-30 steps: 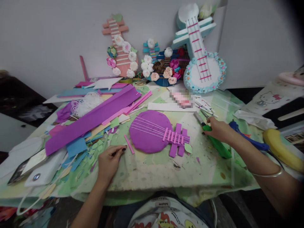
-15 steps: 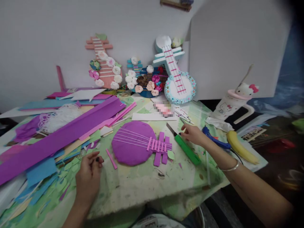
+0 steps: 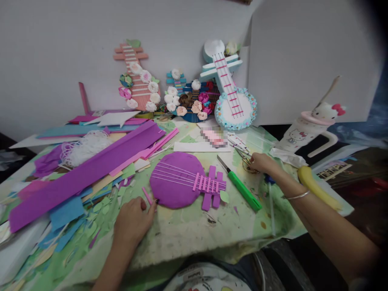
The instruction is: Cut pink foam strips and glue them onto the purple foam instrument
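Observation:
In the middle of the table lies a purple paper lute (image 3: 177, 190) with white strings, pink crossbars and a small green leaf by its pegs. My left hand (image 3: 133, 220) is at its lower left edge, thumb and forefinger closing round the lower end of a narrow pink strip (image 3: 146, 195). On the right, my right hand (image 3: 263, 162) has its fingers closed on the handles of a pair of scissors (image 3: 249, 165), whose blades point away to the upper left. Between the lute and that hand lies a green utility knife (image 3: 244, 190), blade out.
Long purple crepe paper (image 3: 91, 173), white string (image 3: 86, 148) and paper scraps cover the left side. Decorated instrument models (image 3: 236, 109) lean on the back wall. A cup (image 3: 300, 133) and a banana (image 3: 318, 190) are at the right. A white strip (image 3: 201, 147) lies behind the lute.
My left hand has moved right and onto the pink strip. The right hand has shifted right and taken hold of the scissors' handles. The whole view has shifted slightly.

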Tool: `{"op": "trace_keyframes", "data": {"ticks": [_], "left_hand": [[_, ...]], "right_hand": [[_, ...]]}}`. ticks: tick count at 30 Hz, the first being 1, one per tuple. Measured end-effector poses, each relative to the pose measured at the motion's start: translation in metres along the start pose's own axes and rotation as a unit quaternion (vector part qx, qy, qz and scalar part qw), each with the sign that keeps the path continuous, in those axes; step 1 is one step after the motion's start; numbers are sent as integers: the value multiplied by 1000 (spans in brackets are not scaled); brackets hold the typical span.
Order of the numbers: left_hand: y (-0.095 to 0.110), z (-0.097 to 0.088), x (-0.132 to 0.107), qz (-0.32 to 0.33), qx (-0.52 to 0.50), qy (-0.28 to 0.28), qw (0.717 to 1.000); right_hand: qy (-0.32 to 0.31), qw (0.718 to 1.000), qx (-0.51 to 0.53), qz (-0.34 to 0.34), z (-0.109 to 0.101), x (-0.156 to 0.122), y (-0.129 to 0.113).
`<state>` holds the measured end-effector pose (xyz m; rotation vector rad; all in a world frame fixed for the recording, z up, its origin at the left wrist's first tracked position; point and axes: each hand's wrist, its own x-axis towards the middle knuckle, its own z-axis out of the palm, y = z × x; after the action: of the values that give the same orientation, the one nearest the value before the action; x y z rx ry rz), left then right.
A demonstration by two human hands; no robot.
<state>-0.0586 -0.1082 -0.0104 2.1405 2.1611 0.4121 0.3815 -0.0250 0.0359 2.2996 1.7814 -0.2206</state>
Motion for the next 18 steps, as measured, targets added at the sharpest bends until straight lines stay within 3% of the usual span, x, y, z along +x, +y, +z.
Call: {"op": "trace_keyframes", "data": {"ticks": [4,8,11,13,15,16,18], "left_hand": [[1,-1,-4,25,-4,-30,999],[4,-3,-5,-30,-4,-63,998],[-1,-8,0,-115,-23,-75,990],[-7,-14,4,-190,-44,-52,979],[-8,-22,7,-236,-60,10,970],[-3,-25,7,-231,-71,49,969],[15,-27,8,-156,-111,102,976]], "right_hand": [[-28,999,31,-30,1,6,5],[-20,997,65,-35,3,8,2],[-15,994,106,-25,2,4,5],[-12,988,150,-20,0,-3,12],[-4,979,201,-17,-4,-13,19],[1,972,232,-22,-6,-20,22],[9,951,307,-42,-10,-36,23]]}}
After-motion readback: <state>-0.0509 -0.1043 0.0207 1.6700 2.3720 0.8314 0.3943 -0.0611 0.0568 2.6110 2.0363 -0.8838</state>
